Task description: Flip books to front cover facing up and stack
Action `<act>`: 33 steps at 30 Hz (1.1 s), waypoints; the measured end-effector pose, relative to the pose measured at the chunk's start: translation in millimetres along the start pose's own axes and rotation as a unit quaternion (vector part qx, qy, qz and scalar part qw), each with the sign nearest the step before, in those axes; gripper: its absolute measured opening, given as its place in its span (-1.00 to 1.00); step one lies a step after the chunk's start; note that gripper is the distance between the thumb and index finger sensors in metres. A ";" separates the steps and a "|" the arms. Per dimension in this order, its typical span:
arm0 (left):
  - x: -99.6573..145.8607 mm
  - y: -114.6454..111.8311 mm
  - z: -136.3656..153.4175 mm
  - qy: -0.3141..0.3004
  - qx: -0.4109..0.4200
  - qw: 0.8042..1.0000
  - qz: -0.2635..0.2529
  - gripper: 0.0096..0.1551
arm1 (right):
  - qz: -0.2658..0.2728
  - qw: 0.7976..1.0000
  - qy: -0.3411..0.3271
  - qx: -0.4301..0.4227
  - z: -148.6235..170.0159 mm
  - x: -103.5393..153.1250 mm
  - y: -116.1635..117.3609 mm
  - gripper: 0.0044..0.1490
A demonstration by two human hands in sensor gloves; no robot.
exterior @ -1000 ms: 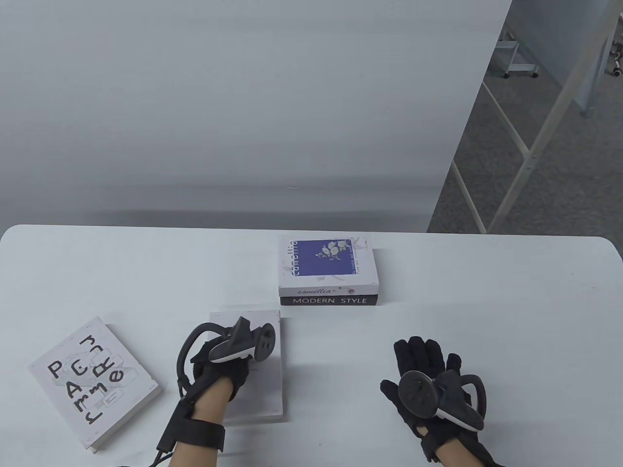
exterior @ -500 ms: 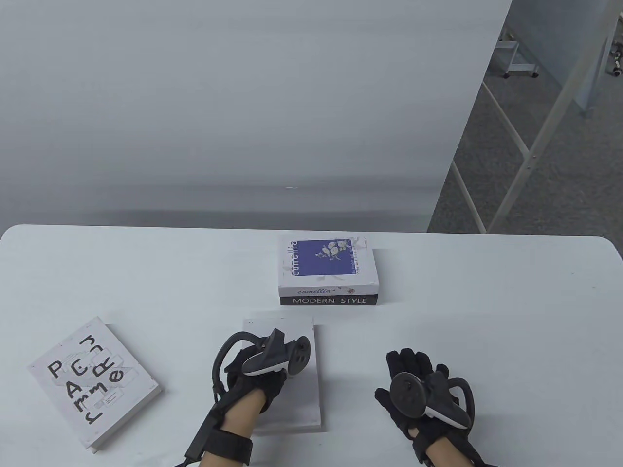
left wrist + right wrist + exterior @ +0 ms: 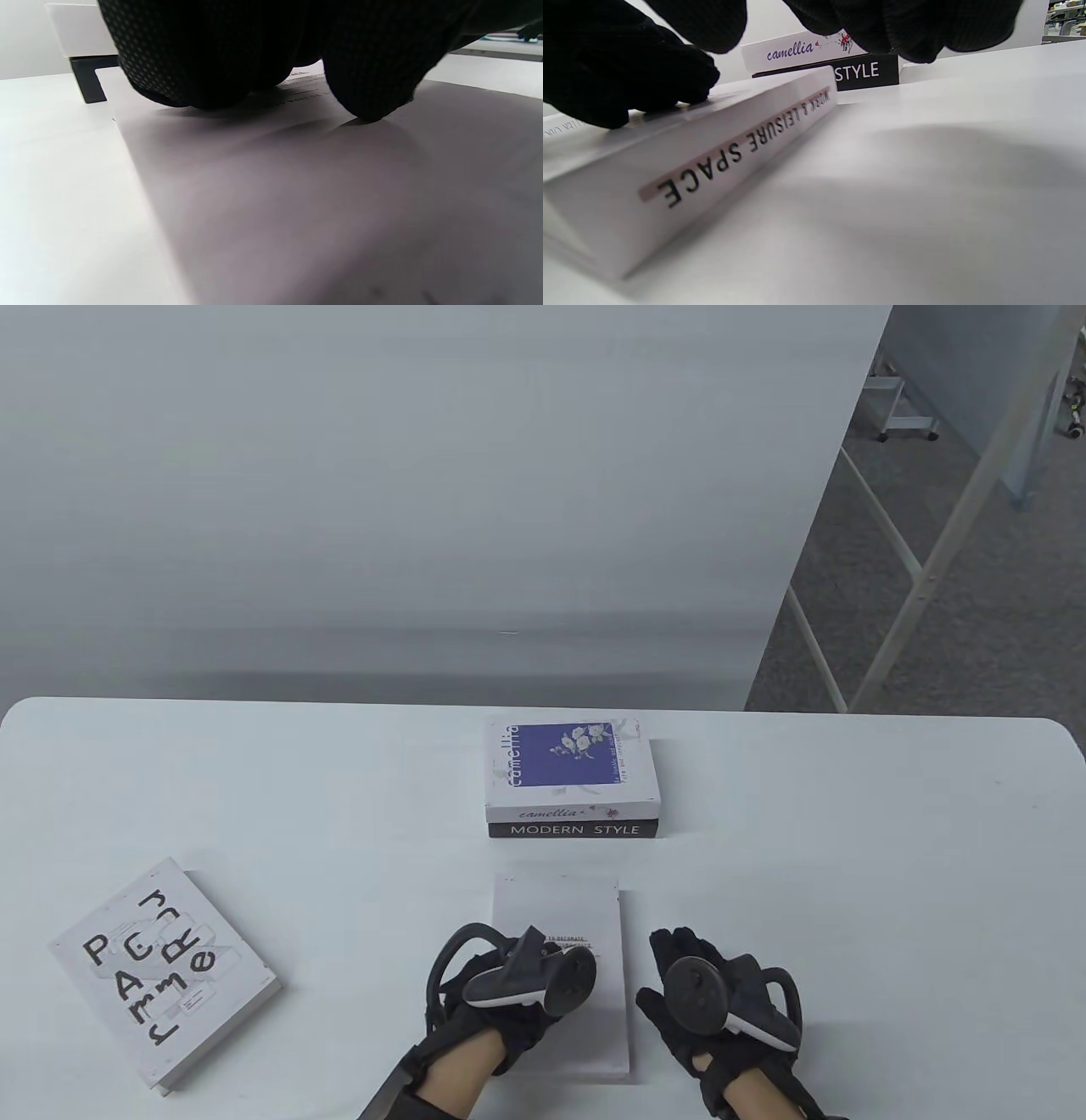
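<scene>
1. Nearest me, my left hand (image 3: 496,1014) lies flat on top of the white book (image 3: 585,916), palm down, fingers (image 3: 373,84) pressing on its plain upper cover. It is not wrapped around anything; the book lies flat on the tabletop (image 3: 848,857), a few lines of small print showing just past my fingertips.
2. My right hand (image 3: 704,1010) sits just beside that book's right edge. In the right wrist view its thumb (image 3: 628,84) touches the top cover at the spine edge, with the other fingers (image 3: 903,25) hanging loosely spread above the tabletop, gripping nothing.
3. The spine of the white book (image 3: 742,148) faces my right hand and reads "WORK & LEISURE SPACE"; from that camera the lettering appears upside down.
4. Off to my left, well apart from both hands, a second white book (image 3: 165,971) with large scattered black letters lies flat and turned at an angle.
5. Farther back, just beyond the book under my hand but not touching it, is the stack: the camellia book (image 3: 568,768), blue panel and flowers up, lies squarely on the black MODERN STYLE book (image 3: 574,830), only the latter's spine showing.
6. Behind the tabletop is a pale partition (image 3: 424,492), with grey floor (image 3: 976,585) and white frame legs to the right.
</scene>
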State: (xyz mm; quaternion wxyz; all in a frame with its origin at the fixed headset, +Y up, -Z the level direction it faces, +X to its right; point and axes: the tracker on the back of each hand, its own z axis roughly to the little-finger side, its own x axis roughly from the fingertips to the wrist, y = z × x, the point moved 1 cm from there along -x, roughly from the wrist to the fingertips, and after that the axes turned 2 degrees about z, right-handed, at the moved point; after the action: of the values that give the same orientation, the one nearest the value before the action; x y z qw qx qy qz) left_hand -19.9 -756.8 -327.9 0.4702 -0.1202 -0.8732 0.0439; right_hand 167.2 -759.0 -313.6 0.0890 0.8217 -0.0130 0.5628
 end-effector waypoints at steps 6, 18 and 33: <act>6.5 3.6 -11.1 -0.001 0.066 0.998 -0.019 -0.23 | 0.013 1.000 0.005 0.009 0.3 1.4 1.7 -0.17; 34.1 -32.7 70.9 0.125 0.253 0.959 0.008 -0.06 | -0.082 0.991 0.037 -0.096 10.2 -7.1 18.1 -0.14; 31.6 -65.4 87.3 0.123 0.503 0.855 0.034 -0.24 | -0.114 0.958 0.049 -0.260 21.5 -7.4 29.4 -0.10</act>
State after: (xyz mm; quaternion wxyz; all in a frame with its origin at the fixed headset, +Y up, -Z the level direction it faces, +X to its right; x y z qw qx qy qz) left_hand -120.2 -809.0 -338.2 0.5686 0.0987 -0.6620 0.4783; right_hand 180.7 -792.0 -324.1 0.3635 0.7377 -0.0611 0.5656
